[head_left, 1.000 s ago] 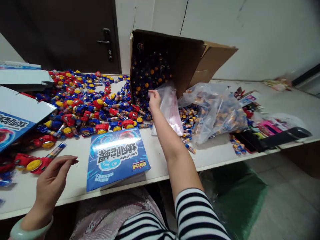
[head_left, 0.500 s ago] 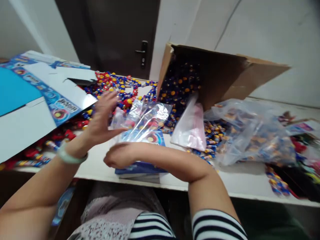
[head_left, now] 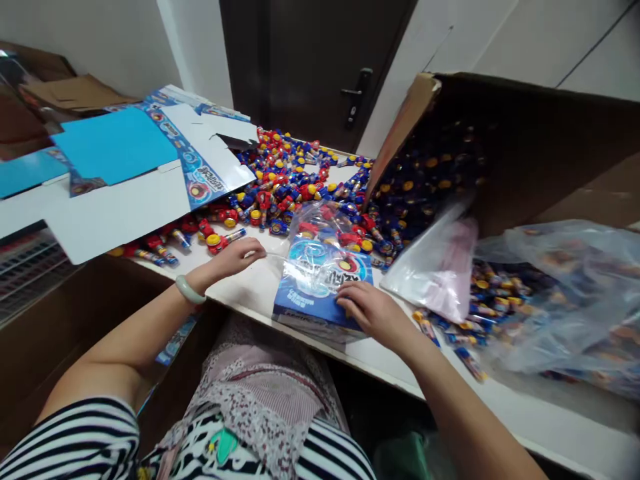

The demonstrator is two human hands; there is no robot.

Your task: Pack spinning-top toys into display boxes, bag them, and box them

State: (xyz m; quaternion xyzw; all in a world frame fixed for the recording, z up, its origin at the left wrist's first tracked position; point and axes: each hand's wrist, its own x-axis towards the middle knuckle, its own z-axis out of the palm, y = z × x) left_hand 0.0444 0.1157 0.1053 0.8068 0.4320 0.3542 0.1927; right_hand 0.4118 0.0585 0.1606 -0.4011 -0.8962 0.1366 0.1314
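A blue printed box (head_left: 305, 297) lies near the table's front edge, with a clear plastic bag (head_left: 313, 257) spread over its top. My left hand (head_left: 243, 257) is closed at the box's left, pinching a stretched edge of that bag. On the right part of the box top rests my right hand (head_left: 373, 310), its fingers bent and a little apart. Red and blue toy-like pieces with yellow round parts (head_left: 280, 193) are heaped behind the box. Whether the right fingertips also touch the film is hard to see.
A large cardboard carton (head_left: 400, 127) lies on its side, full of blue pieces. Clear bags (head_left: 435, 267) sit in front of it, and a big filled plastic bag (head_left: 570, 300) is at the right. Flattened printed cartons (head_left: 150, 200) overlap on the left.
The view has swung left. My hands were crossed close together over the box; now they are apart, left hand lower holding the bag's edge, right hand on the box's right side.
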